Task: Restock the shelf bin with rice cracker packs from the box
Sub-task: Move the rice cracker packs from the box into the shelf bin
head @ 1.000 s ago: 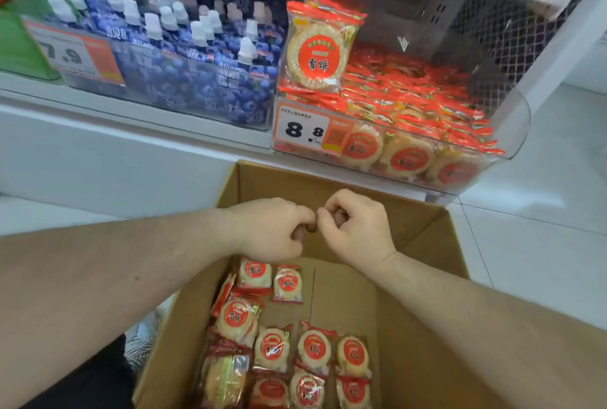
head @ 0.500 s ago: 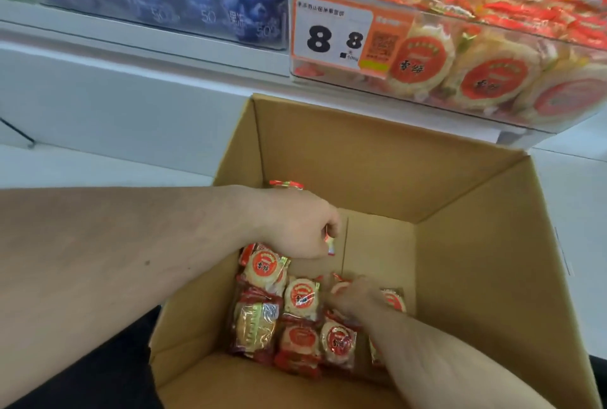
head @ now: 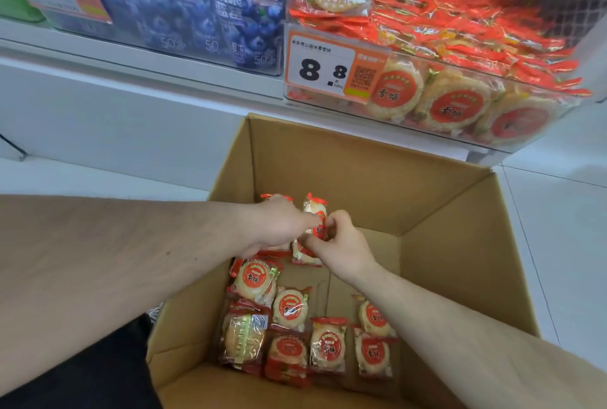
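Observation:
An open cardboard box [head: 453, 218] stands on the floor below the shelf. Several red-and-white rice cracker packs [head: 290, 308] lie on its bottom. My left hand [head: 279, 223] holds a pack whose red edge shows above the knuckles. My right hand [head: 341, 246] pinches another rice cracker pack [head: 317, 211], held upright between the two hands over the box. The clear shelf bin [head: 555, 132] at upper right is piled with the same packs and carries an 8.8 price tag [head: 323, 68].
A clear bin of blue blueberry jelly pouches [head: 197, 14] with a 7.9 tag sits left of the cracker bin. The white shelf front [head: 115, 113] runs behind the box. White floor tiles [head: 565, 244] lie to the right.
My right hand has come up from the packs on the box bottom with a pack and met my left hand. The camera view has tilted up a little toward the shelf.

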